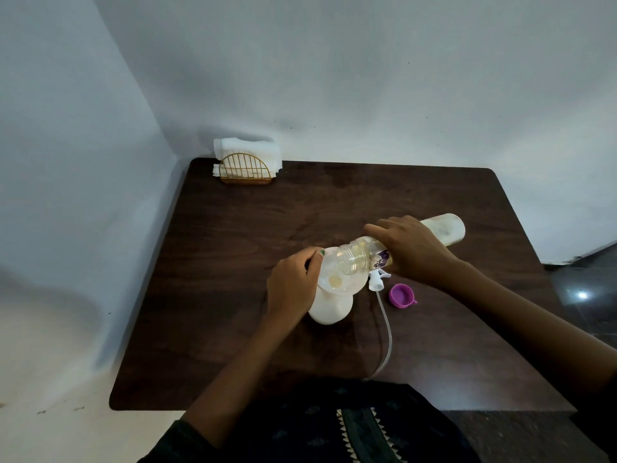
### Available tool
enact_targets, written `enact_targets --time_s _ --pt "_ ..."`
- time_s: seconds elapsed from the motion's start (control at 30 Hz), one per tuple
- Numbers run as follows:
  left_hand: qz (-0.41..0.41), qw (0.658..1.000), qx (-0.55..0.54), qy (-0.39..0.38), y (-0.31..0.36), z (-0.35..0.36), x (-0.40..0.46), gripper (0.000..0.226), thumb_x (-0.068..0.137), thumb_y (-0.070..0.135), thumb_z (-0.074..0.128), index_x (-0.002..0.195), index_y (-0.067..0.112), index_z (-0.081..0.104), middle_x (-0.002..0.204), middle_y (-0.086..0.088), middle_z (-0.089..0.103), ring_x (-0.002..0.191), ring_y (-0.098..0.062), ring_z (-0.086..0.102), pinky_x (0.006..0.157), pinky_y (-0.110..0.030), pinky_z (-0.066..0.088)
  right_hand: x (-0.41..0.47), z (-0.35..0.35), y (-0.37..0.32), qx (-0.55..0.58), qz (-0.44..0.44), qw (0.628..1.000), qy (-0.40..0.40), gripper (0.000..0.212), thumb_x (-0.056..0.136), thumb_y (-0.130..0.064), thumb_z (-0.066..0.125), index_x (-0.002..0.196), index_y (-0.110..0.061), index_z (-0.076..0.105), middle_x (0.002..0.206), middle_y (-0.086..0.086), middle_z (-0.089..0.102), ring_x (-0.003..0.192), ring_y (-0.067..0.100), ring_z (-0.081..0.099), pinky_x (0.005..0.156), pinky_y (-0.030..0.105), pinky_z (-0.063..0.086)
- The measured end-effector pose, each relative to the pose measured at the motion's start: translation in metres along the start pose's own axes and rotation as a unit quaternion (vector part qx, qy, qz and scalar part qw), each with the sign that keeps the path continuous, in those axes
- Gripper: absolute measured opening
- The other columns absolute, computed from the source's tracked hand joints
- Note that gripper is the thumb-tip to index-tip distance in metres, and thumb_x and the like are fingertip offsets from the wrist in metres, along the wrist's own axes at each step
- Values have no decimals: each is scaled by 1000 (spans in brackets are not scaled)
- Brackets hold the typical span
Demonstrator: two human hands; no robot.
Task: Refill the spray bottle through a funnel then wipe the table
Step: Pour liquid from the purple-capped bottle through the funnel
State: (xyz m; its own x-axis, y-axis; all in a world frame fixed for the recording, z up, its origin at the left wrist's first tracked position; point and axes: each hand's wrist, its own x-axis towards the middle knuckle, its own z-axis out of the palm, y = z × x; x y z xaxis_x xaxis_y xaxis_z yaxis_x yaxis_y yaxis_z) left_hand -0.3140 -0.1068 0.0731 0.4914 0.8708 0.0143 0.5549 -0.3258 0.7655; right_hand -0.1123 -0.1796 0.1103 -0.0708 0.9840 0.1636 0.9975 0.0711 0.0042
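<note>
Clear funnel (334, 279) pinched by left hand (292, 289); right hand (414, 252) grips tilted refill bottle (444, 228).

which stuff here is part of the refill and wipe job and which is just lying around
In use: funnel, spray bottle, refill bottle, left hand, right hand, spray head, napkins for wiping, table.

Lying about: purple cap.
</note>
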Motion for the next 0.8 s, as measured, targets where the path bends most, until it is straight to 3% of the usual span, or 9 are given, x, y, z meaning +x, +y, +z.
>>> enact_targets --time_s 0.3,0.8 --pt "-5 1000 3 0 0 -1 -1 28 96 29 45 110 20 68 93 3 72 81 -11 63 64 -24 46 0 0 -1 5 -1 1000 0 50 52 -8 83 97 -11 60 72 5 63 60 26 58 56 29 34" --pt "0 1000 8 3 1 -1 -1 30 97 29 45 115 18 66 102 2 71 88 -10 63 65 -15 40 0 -1 -1 9 -2 1000 -3 49 53 -7 83 96 -11 60 72 5 62 60 26 58 56 29 36"
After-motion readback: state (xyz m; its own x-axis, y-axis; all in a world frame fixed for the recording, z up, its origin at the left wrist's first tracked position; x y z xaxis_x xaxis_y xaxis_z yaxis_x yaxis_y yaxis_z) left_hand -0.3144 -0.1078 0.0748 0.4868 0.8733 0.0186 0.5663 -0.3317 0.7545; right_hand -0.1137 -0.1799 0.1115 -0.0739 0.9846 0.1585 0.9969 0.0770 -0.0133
